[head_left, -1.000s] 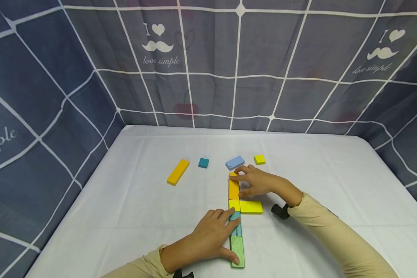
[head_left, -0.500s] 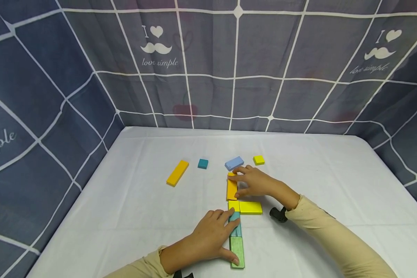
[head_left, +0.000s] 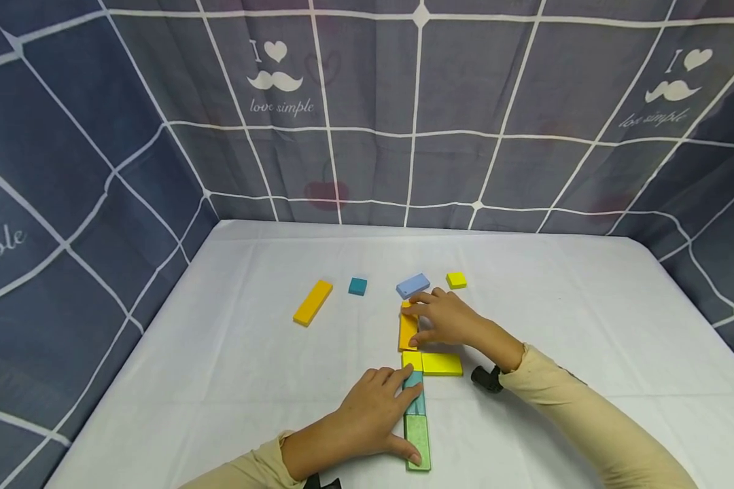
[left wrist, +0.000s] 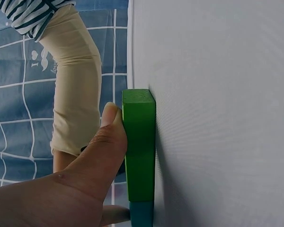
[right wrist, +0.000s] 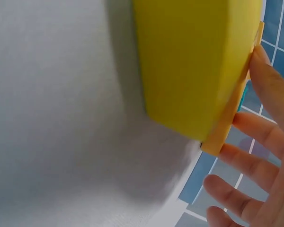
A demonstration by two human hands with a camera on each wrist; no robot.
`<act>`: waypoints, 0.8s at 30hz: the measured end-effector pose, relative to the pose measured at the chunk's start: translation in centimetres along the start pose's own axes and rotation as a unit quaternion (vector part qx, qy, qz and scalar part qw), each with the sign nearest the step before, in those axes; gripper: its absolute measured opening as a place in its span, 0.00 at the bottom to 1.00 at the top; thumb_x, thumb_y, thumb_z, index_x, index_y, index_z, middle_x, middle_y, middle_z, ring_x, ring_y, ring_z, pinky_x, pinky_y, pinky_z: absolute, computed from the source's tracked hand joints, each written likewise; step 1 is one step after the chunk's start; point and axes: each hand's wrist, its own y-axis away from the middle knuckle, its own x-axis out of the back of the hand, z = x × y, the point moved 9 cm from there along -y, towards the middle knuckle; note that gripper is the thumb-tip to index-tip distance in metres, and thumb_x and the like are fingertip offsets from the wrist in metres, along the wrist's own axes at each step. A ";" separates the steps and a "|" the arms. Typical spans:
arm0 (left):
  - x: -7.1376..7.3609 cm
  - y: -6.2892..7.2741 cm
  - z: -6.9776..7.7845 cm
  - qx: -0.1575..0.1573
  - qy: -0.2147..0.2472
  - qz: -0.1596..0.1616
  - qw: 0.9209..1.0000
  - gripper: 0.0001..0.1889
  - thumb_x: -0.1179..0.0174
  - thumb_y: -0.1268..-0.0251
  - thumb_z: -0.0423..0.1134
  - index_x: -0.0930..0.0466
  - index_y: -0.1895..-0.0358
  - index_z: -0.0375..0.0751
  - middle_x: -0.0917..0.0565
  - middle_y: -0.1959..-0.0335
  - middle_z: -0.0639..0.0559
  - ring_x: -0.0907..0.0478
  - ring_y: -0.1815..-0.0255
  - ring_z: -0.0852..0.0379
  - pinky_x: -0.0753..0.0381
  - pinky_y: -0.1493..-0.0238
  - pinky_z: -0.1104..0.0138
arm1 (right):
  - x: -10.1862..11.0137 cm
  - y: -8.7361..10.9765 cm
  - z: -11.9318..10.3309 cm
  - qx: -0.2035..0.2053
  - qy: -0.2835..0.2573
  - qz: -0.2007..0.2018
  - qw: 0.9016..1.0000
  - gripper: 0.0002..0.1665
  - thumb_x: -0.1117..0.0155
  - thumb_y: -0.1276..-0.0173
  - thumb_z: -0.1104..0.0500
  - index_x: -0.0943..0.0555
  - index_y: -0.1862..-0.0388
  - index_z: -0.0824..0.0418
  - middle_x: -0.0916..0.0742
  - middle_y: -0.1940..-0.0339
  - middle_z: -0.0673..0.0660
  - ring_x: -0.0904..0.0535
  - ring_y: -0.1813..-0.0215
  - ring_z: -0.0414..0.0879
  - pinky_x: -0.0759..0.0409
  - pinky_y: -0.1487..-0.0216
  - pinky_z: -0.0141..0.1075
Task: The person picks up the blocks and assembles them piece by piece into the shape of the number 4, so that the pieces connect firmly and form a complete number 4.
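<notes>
In the head view my left hand lies along a column of flat blocks. Its thumb touches the green block, and extended fingertips rest on the teal block and at the yellow square block. The left wrist view shows that thumb against the green block. Farther up, my right hand holds an orange block between thumb and fingers, partly covering it. A small gap separates the orange block from the yellow square. To the square's right, a yellow rectangular block abuts it.
Beyond the hands lie another orange block, a dark teal square block, a light blue block and a small yellow block. A white cloth covers the table, with a grey checked curtain behind.
My right hand has shifted the orange block slightly left, off the yellow square's far edge, and a narrow gap has opened between them. My left hand stays put.
</notes>
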 end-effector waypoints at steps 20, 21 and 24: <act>0.1 0.1 0.0 0.001 0.004 -0.001 1.000 0.49 0.55 0.63 0.80 0.34 0.36 0.53 0.34 0.35 0.48 0.32 0.44 0.54 0.33 0.47 0.63 | -0.2 0.4 -0.3 0.011 -0.021 -0.009 1.000 0.38 0.35 0.48 0.38 0.27 0.39 0.51 0.25 0.38 0.55 0.30 0.47 0.53 0.30 0.48 0.46; 0.1 0.1 0.0 0.002 0.005 -0.002 1.000 0.49 0.55 0.63 0.80 0.34 0.36 0.53 0.34 0.35 0.48 0.32 0.44 0.54 0.33 0.47 0.63 | -0.2 0.4 -0.3 0.011 -0.023 -0.010 1.000 0.38 0.35 0.48 0.38 0.27 0.39 0.51 0.25 0.38 0.55 0.30 0.47 0.53 0.30 0.48 0.46; 0.0 0.0 0.0 0.001 0.006 -0.004 1.000 0.49 0.55 0.63 0.80 0.34 0.36 0.53 0.34 0.35 0.48 0.32 0.44 0.54 0.33 0.47 0.63 | -0.2 0.5 -0.3 0.005 -0.023 -0.012 1.000 0.38 0.35 0.48 0.38 0.28 0.38 0.51 0.26 0.36 0.55 0.31 0.45 0.53 0.30 0.47 0.47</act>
